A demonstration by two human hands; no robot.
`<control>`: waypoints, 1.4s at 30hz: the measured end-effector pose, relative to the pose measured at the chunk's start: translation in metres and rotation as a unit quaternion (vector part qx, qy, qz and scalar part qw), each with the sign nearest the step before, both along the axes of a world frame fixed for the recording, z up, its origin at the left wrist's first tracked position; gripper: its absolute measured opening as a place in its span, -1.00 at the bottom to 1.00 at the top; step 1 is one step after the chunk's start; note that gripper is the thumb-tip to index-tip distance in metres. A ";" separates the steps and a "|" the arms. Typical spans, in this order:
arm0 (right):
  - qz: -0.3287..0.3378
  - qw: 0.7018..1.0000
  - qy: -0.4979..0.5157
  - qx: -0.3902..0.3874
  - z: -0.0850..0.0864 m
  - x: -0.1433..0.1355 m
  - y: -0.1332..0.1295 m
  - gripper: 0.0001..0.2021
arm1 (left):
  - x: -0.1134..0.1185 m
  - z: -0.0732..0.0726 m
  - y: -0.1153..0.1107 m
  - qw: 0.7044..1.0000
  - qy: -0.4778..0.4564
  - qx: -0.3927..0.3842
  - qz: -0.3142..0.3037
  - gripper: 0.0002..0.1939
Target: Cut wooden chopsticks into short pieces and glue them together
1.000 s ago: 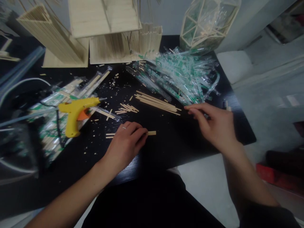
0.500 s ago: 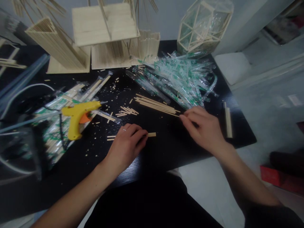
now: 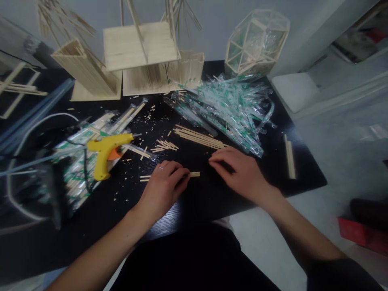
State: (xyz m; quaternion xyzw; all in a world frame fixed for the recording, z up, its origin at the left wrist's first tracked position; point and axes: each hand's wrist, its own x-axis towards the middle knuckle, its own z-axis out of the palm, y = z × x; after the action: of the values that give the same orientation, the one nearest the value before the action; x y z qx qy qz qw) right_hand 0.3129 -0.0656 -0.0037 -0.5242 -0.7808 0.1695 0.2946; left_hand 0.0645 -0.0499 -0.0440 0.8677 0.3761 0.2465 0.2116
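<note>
My left hand [image 3: 165, 182] is closed over a pair of thin wooden sticks [image 3: 195, 174] lying on the black table; their ends stick out on both sides of it. To the right, my right hand [image 3: 236, 167] hovers low over the table with thumb and fingertips pressed together; whether something tiny is between them cannot be made out. Just beyond it lies a row of long wooden sticks [image 3: 200, 138]. Short cut pieces [image 3: 165, 145] are scattered beyond my left hand. A yellow glue gun [image 3: 104, 153] rests on wrapped sticks [image 3: 75, 178] at the left.
Crumpled clear-and-green wrappers [image 3: 230, 105] cover the table's back right. Wooden stick structures [image 3: 139, 46] stand along the back, with a faceted frame [image 3: 257, 44] at the right. A few sticks [image 3: 290, 159] lie near the right edge. Cables [image 3: 18, 202] loop at the left.
My right hand has moved left, away from the ends of the long sticks and closer to my left hand. My left hand stays on its sticks. The view has shifted slightly.
</note>
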 end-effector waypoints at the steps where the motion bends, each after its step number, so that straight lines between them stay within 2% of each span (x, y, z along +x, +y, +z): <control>1: 0.023 1.000 0.011 -0.010 -0.002 -0.004 -0.001 -0.90 | 0.000 0.000 0.000 1.000 0.000 0.002 0.001 -0.87; 4: 0.080 0.995 0.026 -0.059 -0.009 -0.013 -0.002 -0.83 | 0.000 -0.001 0.000 1.000 0.005 0.003 0.001 -0.87; 7: 0.103 0.991 0.021 -0.086 -0.017 -0.021 -0.003 -0.76 | 0.000 0.000 0.000 1.000 0.011 -0.005 0.000 -0.87; 12: 0.085 0.991 0.038 -0.100 -0.024 -0.029 -0.006 -0.84 | 0.000 0.001 0.000 1.000 0.004 -0.013 -0.001 -0.87; 20: 0.103 0.991 0.002 -0.084 -0.018 -0.035 -0.003 -0.87 | 0.000 0.000 0.004 1.000 0.008 -0.011 -0.016 -0.89; 27: 0.092 0.992 -0.006 -0.089 -0.020 -0.036 -0.001 -0.86 | 0.001 0.004 0.004 1.000 0.018 -0.001 -0.013 -0.91; 33: 0.079 0.993 -0.007 -0.085 -0.022 -0.038 -0.003 -0.72 | 0.001 0.002 0.002 0.999 0.037 0.017 0.001 -0.89; 37: 0.074 0.995 -0.015 -0.070 -0.021 -0.027 -0.004 -0.77 | -0.008 0.007 0.003 0.998 0.052 0.019 0.010 -0.87; 42: 0.018 0.996 -0.039 -0.076 -0.018 0.012 -0.006 -0.83 | -0.029 0.018 0.012 0.997 0.072 -0.003 0.013 -0.85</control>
State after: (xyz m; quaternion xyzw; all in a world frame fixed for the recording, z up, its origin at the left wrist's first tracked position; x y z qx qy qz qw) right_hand 0.3252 -0.0720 -0.0214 -0.5373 -0.7859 0.2130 0.2200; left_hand 0.0351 -0.0383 -0.0265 0.8775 0.4027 0.1847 0.1835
